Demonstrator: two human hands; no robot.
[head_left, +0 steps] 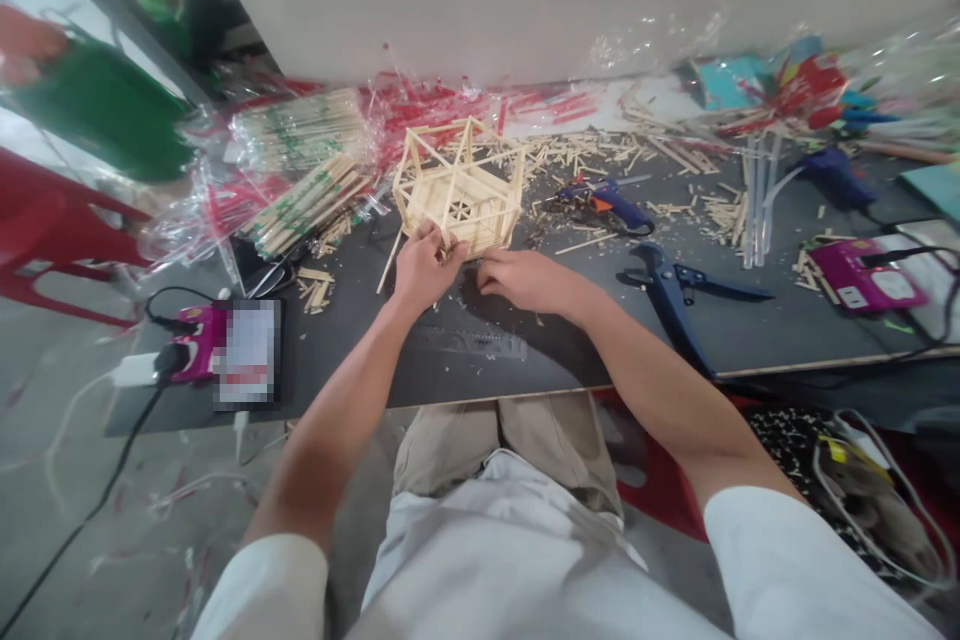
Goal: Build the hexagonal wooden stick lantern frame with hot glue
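Note:
A small house frame built of pale wooden sticks (459,188) stands on the dark table (750,330) in front of me. My left hand (424,266) is closed at the frame's near left corner, its fingers pinching a thin stick that slants down to the left. My right hand (517,278) rests curled on the table just below the frame's front edge; what its fingers hold, if anything, is hidden.
Bundles of sticks in plastic (307,200) lie at the left. A blue glue gun (609,202) and blue cutters (675,295) lie at the right, with a purple device (862,278) beyond. Another purple device (199,352) with cables sits near left. Stick offcuts litter the back.

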